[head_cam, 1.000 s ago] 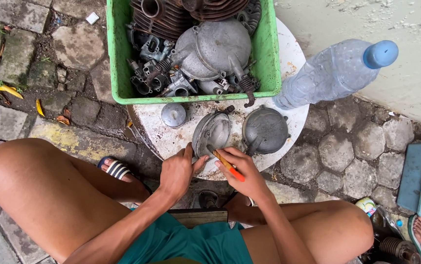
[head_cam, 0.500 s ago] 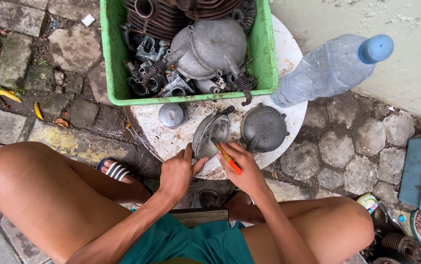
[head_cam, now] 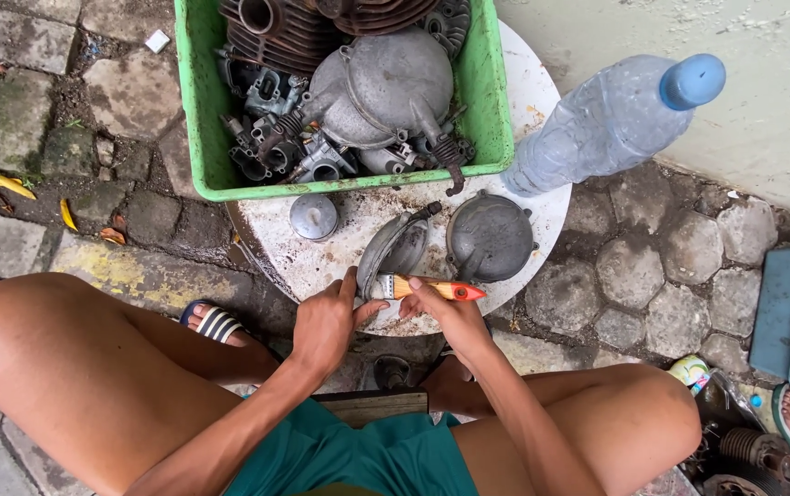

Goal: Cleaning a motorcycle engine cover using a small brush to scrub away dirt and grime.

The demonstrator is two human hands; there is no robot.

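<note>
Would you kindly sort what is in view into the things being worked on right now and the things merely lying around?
In hand:
- left hand steadying the tilted grey metal cover
- right hand holding the orange-handled brush against it

Lying about:
- domed grey cover on the round white table
- small metal cap
- green crate of engine parts
- plastic bottle

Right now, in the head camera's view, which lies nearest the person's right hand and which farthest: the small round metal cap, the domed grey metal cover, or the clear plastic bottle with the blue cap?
From the right hand:
1. Domed grey metal cover, just beyond it on the white round slab.
2. Small round metal cap, across to the left, by the green crate.
3. Clear plastic bottle with the blue cap, far upper right.
</note>
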